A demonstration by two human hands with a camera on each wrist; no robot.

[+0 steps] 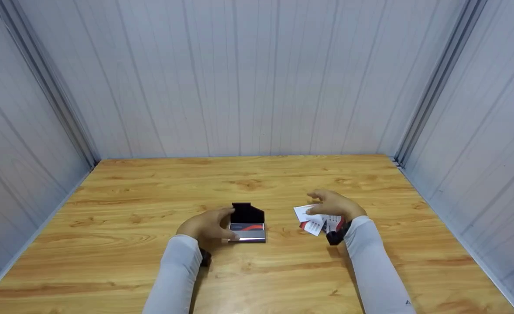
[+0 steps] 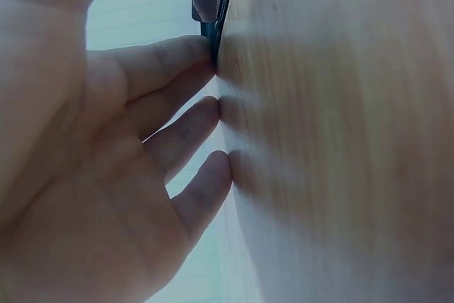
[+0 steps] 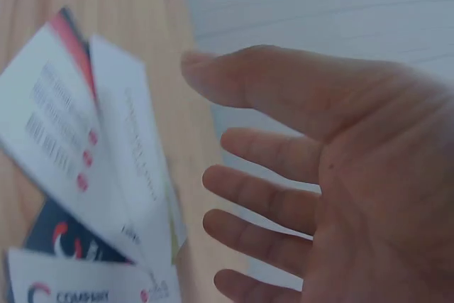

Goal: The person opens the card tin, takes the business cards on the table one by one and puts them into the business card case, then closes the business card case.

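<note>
An opened business card case (image 1: 247, 233) lies on the table, its black lid (image 1: 244, 213) standing raised at the back. A card with a red and grey pattern shows inside it. My left hand (image 1: 207, 224) holds the case at its left side, thumb at the front corner and index finger by the lid. In the left wrist view, the other fingertips (image 2: 220, 164) touch the tabletop. Several business cards (image 3: 57, 118) lie fanned in an overlapping pile at the right. My right hand (image 1: 333, 205) hovers over them, fingers spread and apart from the cards.
The wood-grain table (image 1: 248, 274) extends around both hands. White panelled walls (image 1: 257, 78) enclose its back and sides. Black straps or devices (image 1: 335, 237) sit on the wrists, by the white sleeves (image 1: 377, 266).
</note>
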